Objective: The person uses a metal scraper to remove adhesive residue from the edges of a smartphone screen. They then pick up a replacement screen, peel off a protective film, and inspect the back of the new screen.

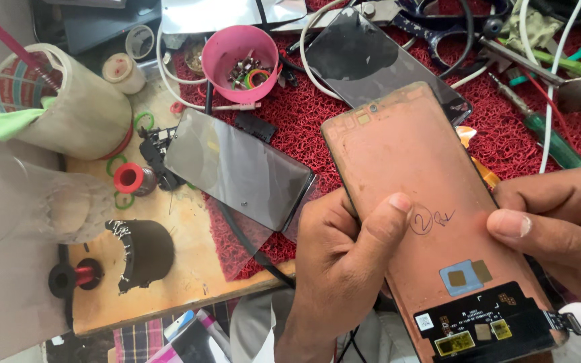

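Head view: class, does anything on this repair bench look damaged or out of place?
Yes. The copper-backed phone screen held by the left hand and right hand is detached, its flex cable dangling loose at the bottom.

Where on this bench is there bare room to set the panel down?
Little. One bare strip of wooden board lies between the black cylinder and the red mat. Behind, pink cup, glass panels and tools crowd the mat.

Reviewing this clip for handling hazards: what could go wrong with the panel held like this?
1. The copper-backed display panel is pinched only at its edges by the left hand and right hand; it might slip onto the cluttered red mat.
2. The flex cable at its lower end sticks out bare and could snag or crease.
3. Thumb pressure on the back could stress the panel.
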